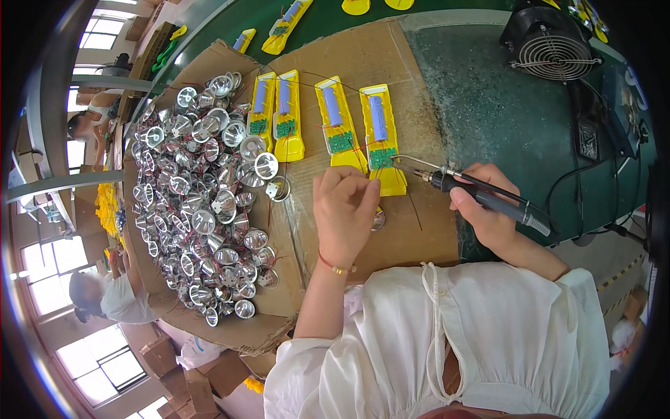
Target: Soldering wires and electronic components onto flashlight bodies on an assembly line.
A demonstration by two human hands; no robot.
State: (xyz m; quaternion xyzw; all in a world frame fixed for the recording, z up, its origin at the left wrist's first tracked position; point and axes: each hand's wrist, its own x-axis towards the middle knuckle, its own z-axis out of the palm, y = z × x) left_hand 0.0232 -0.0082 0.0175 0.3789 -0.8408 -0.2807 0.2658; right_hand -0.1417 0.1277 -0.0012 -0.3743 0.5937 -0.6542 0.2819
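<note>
My right hand [488, 209] grips a dark soldering iron [499, 202] with a thin metal feed tube along it. The tip points left, at the green circuit board [381, 158] of a yellow flashlight housing [392, 183] holding a blue cylindrical battery [377, 117]. My left hand [343, 209] is closed in a pinch beside that board; what its fingers hold is too small to make out. A silvery reflector cup [379, 221] shows partly behind this hand. Thin dark and red wires run around the boards.
Several similar yellow housings [286, 145] lie to the left and farther back. A large heap of silvery reflector cups [202, 209] fills a cardboard tray [279, 307] at left. A black fan [551, 52] stands at the far right, near a blue box [618, 108] with cables. People sit at left.
</note>
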